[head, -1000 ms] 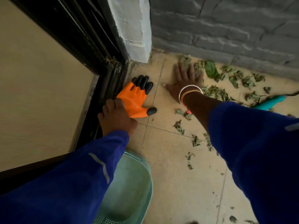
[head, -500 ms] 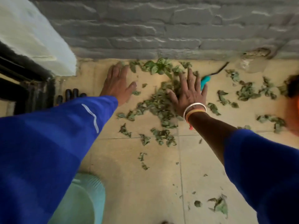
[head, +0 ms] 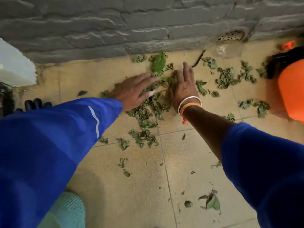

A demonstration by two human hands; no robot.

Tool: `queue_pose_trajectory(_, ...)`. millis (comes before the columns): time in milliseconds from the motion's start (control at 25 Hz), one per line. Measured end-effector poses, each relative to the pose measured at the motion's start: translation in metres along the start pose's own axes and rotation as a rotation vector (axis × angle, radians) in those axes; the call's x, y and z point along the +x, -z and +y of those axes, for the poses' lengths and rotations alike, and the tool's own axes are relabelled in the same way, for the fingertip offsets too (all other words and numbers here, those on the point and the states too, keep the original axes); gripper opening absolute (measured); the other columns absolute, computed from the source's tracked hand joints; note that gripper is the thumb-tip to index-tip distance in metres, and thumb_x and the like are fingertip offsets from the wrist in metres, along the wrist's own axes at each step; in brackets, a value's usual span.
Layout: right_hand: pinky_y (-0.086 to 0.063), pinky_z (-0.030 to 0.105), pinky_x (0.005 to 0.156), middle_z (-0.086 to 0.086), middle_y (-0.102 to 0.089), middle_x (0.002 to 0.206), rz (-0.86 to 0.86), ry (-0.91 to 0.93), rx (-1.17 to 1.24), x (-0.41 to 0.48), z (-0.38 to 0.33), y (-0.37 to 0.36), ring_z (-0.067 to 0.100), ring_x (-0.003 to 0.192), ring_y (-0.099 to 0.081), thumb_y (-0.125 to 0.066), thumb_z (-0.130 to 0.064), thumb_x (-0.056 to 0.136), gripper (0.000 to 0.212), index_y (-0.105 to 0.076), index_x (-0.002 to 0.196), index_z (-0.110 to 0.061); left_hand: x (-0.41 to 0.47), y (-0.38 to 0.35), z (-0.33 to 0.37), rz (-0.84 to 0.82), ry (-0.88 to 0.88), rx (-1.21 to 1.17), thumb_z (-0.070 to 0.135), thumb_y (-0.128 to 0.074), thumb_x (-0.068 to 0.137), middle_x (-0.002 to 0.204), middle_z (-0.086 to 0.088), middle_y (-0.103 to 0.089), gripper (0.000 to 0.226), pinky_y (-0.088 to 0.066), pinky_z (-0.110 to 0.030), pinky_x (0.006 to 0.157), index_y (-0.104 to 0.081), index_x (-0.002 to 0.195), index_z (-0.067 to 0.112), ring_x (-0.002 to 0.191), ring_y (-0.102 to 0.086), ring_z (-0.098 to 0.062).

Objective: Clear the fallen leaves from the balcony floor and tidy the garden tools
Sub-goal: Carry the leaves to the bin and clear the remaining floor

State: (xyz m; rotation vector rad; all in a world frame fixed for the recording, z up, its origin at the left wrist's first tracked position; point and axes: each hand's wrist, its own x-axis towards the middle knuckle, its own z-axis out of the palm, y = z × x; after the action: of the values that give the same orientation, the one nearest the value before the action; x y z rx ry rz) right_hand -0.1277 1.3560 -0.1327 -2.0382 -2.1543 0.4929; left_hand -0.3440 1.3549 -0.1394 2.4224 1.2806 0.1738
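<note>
Green fallen leaves (head: 153,104) lie heaped on the beige floor tiles near the grey wall. My left hand (head: 133,92) lies flat on the left side of the heap, fingers straight. My right hand (head: 184,86), with bangles at the wrist, presses flat on the right side of the heap, fingers pointing at the wall. Leaves are bunched between the two hands. More leaves (head: 230,78) are scattered to the right. An orange garden glove's black fingertips (head: 36,103) show at the left, behind my sleeve.
A pale green basket (head: 69,211) sits at the bottom left. An orange and black object (head: 291,89) stands at the right edge. A grey stone wall (head: 148,27) runs along the back, with a drain grate (head: 232,36). Loose leaves (head: 212,202) lie on the near tiles.
Both hands have swept inward, bunching the leaves between them. The teal tool handle seen beside the right hand is no longer visible. The view has shifted right.
</note>
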Motion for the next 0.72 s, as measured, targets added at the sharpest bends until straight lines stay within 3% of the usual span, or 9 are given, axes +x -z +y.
queue_pose_trajectory(40,-0.013,0.044,0.124,0.018,-0.007,0.163,0.062,-0.092,0.09,-0.003,0.0,0.002,0.037,0.149,-0.01,-0.045,-0.018,0.095,0.059,-0.027,0.15,-0.007,0.003,0.002,-0.005,0.103,0.013,0.09,0.034,-0.052,0.099,0.148,-0.017,-0.04,0.052,-0.038,-0.05,0.11,-0.036,0.148,0.022,0.129,-0.045,-0.032)
queue_pose_trajectory(120,-0.024,0.035,0.12,0.017,-0.026,0.155,0.146,-0.333,0.269,0.0,-0.002,0.007,0.031,0.141,-0.031,-0.057,-0.012,0.088,0.069,-0.028,0.15,-0.008,0.01,0.011,-0.019,0.239,0.225,0.181,0.035,-0.054,0.095,0.139,-0.017,-0.043,0.051,-0.041,-0.049,0.102,-0.037,0.141,0.022,0.12,-0.046,-0.033)
queue_pose_trajectory(240,-0.039,0.034,0.105,0.013,-0.051,0.134,0.203,-0.592,0.396,0.01,0.003,0.013,0.029,0.123,-0.05,-0.06,-0.019,0.091,0.051,-0.044,0.137,-0.007,0.024,0.015,-0.038,0.18,0.342,0.156,0.042,-0.053,0.095,0.145,-0.016,-0.034,0.058,-0.038,-0.049,0.103,-0.033,0.145,0.018,0.126,-0.038,-0.036)
queue_pose_trajectory(360,-0.043,0.028,0.089,0.011,-0.06,0.124,0.346,-0.645,0.477,0.011,0.008,0.016,0.025,0.111,-0.058,-0.05,-0.023,0.097,0.036,-0.055,0.129,-0.008,0.064,0.006,-0.026,0.093,0.269,0.026,0.05,-0.051,0.097,0.15,-0.014,-0.028,0.067,-0.031,-0.048,0.111,-0.028,0.15,0.016,0.135,-0.03,-0.035)
queue_pose_trajectory(480,-0.034,0.018,0.083,0.005,-0.058,0.13,0.447,-0.512,0.47,0.001,0.015,0.022,0.017,0.112,-0.057,-0.047,-0.022,0.098,0.04,-0.049,0.137,-0.014,0.094,-0.002,-0.004,0.075,0.358,-0.083,0.055,-0.049,0.097,0.146,-0.014,-0.03,0.067,-0.029,-0.048,0.113,-0.029,0.15,0.021,0.135,-0.03,-0.033)
queue_pose_trajectory(640,-0.032,0.013,0.084,0.006,-0.058,0.129,0.497,-0.364,0.437,-0.005,0.035,0.022,0.015,0.112,-0.055,-0.048,-0.02,0.098,0.045,-0.047,0.142,-0.012,0.07,-0.02,0.03,-0.118,-0.24,-0.048,0.044,-0.044,0.101,0.151,-0.011,-0.039,0.057,-0.033,-0.045,0.116,-0.036,0.15,0.015,0.137,-0.039,-0.027)
queue_pose_trajectory(720,-0.032,0.014,0.087,0.009,-0.059,0.125,0.512,-0.293,0.414,-0.01,0.039,0.014,0.018,0.111,-0.054,-0.049,-0.021,0.099,0.044,-0.047,0.141,-0.011,0.05,-0.019,0.022,-0.074,-0.324,0.011,0.044,-0.039,0.104,0.155,-0.011,-0.038,0.057,-0.029,-0.041,0.118,-0.035,0.152,0.014,0.141,-0.037,-0.024)
